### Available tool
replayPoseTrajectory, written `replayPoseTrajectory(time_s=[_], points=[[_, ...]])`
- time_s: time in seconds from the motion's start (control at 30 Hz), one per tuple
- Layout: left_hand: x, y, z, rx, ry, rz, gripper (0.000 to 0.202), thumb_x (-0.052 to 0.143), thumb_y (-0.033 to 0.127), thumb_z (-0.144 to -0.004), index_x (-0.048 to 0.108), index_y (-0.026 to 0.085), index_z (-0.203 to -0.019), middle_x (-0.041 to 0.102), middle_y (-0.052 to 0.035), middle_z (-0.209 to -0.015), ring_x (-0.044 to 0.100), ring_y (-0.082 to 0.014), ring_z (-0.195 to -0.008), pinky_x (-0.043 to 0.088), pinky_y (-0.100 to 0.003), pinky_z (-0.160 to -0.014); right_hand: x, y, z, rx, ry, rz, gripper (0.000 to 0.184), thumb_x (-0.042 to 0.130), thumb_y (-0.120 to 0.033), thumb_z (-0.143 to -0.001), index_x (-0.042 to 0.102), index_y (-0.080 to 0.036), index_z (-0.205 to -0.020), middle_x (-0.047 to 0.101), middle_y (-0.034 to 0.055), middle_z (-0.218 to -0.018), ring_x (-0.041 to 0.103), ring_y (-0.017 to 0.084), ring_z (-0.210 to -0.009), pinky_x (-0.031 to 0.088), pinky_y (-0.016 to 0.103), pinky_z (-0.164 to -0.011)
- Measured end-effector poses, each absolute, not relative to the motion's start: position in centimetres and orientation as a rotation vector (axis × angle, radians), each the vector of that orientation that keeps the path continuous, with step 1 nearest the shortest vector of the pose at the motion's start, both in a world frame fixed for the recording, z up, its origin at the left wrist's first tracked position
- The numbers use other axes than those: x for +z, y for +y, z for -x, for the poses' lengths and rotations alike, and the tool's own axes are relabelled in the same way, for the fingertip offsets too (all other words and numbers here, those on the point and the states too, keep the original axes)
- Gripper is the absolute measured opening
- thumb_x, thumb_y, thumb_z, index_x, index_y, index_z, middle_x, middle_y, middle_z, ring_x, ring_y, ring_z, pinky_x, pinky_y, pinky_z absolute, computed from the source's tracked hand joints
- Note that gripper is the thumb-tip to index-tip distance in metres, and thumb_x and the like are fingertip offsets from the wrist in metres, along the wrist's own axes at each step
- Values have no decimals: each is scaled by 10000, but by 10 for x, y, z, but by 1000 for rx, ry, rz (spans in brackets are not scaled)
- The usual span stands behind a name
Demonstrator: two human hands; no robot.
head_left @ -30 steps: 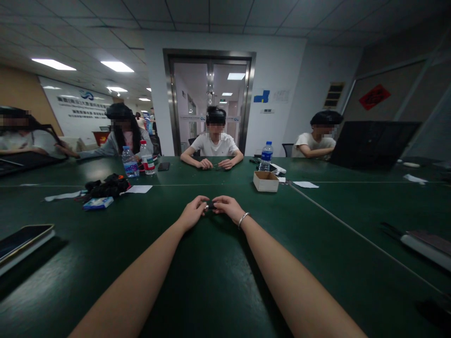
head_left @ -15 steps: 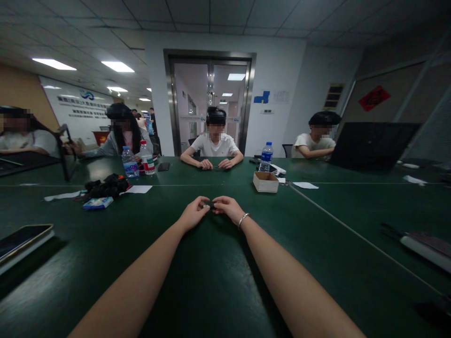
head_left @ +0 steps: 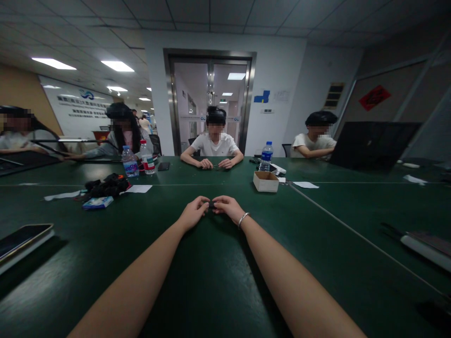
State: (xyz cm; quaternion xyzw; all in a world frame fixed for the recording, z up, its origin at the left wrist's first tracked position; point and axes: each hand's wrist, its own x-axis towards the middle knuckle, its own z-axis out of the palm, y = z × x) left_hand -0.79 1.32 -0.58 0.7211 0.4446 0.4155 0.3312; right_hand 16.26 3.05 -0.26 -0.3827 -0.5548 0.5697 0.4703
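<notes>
A small black object (head_left: 211, 205) sits between the fingertips of my two hands, just above or on the green tabletop (head_left: 211, 272); its kind is too small to make out. My left hand (head_left: 193, 211) pinches it from the left, thumb and fingers closed on its edge. From the other side my right hand (head_left: 228, 209) grips it the same way, with a silver bracelet (head_left: 243, 219) round that wrist. The fingers cover most of the object.
Beyond my right hand stands an open cardboard box (head_left: 266, 182), near a water bottle (head_left: 267, 157). Black gear (head_left: 107, 185) and a blue-white packet (head_left: 97, 203) lie at the left. A phone (head_left: 24, 239) is close on the left. A co-worker (head_left: 214, 143) sits opposite.
My hands have hardly moved; more of the black object's dark face shows between the fingertips. At far left, a dark frame beside the co-workers has swung down from upright to nearly flat.
</notes>
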Motion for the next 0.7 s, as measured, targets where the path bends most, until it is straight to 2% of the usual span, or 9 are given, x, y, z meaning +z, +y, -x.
replayPoseTrajectory(time_s=[0.2,0.5,0.7], points=[[-3,10,7,1094,1232,-1915,346,533,381,-746,529,200,-1041,553,-17,-851,528,-111,-605,437,-243,-586,-4,32,-164,1419,-1361,893,138,603,-54,-705,608,-121,-826,630,13,-680,614,93,-554,519,183,-543],[-6,11,6,1125,1177,-1861,343,515,426,-755,528,188,-1002,559,-2,-729,549,-126,-616,450,-248,-595,-3,31,-162,1399,-1355,928,137,579,-34,-714,606,-124,-813,622,9,-656,620,98,-558,517,177,-529],[-8,15,7,1141,1173,-1848,285,521,424,-754,503,180,-900,566,1,-699,554,-128,-613,449,-253,-591,-3,31,-163,1402,-1350,931,129,595,-42,-711,605,-125,-810,621,10,-661,624,102,-564,524,180,-528]])
